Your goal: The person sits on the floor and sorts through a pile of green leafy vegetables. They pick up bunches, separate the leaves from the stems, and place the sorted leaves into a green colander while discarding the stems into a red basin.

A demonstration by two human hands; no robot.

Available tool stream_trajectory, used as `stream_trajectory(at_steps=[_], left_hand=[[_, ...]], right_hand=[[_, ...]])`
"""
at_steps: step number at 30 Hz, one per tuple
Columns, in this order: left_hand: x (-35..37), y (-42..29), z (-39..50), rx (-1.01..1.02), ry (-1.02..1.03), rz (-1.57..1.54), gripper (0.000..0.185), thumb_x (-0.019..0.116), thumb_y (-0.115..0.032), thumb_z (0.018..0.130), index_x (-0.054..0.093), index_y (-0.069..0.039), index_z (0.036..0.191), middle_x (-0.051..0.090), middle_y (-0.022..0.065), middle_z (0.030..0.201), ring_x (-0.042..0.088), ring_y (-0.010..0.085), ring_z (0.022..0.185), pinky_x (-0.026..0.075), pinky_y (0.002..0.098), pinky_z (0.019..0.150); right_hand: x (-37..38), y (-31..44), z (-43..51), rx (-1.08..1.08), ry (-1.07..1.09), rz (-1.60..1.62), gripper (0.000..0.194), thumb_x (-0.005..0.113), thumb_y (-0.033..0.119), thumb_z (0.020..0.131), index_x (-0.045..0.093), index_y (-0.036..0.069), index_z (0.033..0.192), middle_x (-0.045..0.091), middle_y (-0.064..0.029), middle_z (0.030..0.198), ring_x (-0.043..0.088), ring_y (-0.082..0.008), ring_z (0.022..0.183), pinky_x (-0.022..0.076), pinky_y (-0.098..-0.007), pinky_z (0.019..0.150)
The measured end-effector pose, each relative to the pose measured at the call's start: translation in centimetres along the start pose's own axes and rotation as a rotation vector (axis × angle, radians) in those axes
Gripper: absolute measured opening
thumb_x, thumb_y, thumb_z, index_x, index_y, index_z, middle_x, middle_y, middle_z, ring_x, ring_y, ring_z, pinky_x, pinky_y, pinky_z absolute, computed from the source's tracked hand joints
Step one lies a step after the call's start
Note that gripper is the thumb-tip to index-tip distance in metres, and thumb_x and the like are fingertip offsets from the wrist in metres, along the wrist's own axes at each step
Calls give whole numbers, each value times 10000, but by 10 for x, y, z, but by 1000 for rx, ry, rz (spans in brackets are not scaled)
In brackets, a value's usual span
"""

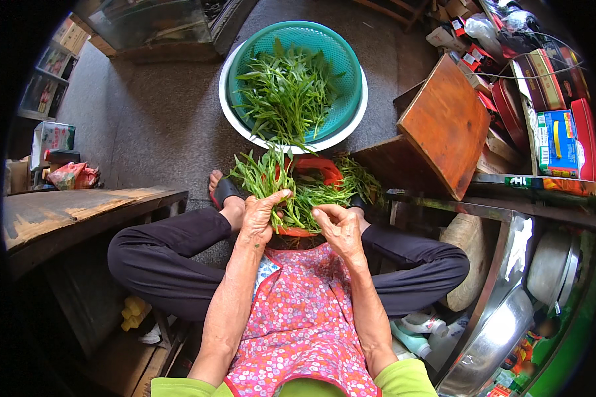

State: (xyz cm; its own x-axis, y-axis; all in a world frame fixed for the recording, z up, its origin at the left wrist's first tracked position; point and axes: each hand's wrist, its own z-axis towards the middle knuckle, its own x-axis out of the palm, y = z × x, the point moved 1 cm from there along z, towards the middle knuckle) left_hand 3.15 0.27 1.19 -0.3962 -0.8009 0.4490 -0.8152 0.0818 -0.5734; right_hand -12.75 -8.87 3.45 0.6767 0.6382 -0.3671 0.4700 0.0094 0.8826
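Note:
My left hand (262, 213) is closed around a bunch of long-leaved green vegetable stems (263, 178), whose leafy ends point away from me. Just right of it, my right hand (338, 226) is bent with thumb and forefinger close together, near the leaves; whether a stem is between them I cannot tell. Under both hands, more greens (305, 203) lie in a red plastic bag (323, 166) between my feet. Beyond the bag, a green plastic colander (345, 64) sits in a white basin (226, 106) and holds a heap of leafy greens (288, 89).
A wooden stool (447, 124) lies tipped at the right, beside shelves with boxes and a blue packet (558, 141). Metal pots (496, 342) and bottles stand at the lower right. A worn wooden bench (79, 208) is at my left, with a glass-sided cabinet (149, 30) farther off.

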Motion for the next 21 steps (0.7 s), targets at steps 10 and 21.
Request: stream_trajectory(at_steps=[10,21], left_hand=[[-5,8,5,-9,67,-65,145,704,-50,794,665,-23,932,677,21,814,602,76,613,439,181,480],[-10,-17,6,97,140,-230,283,648,-38,857,574,-17,1129,670,72,953,606,87,762,422,169,515]], right_hand=[[26,28,9,-87,101,474,121,712,67,816,674,3,910,618,25,826,497,-26,620,405,-180,547],[-16,29,-28,236,315,358,144,574,127,924,631,8,984,669,-40,718,512,-29,505,436,-188,470]])
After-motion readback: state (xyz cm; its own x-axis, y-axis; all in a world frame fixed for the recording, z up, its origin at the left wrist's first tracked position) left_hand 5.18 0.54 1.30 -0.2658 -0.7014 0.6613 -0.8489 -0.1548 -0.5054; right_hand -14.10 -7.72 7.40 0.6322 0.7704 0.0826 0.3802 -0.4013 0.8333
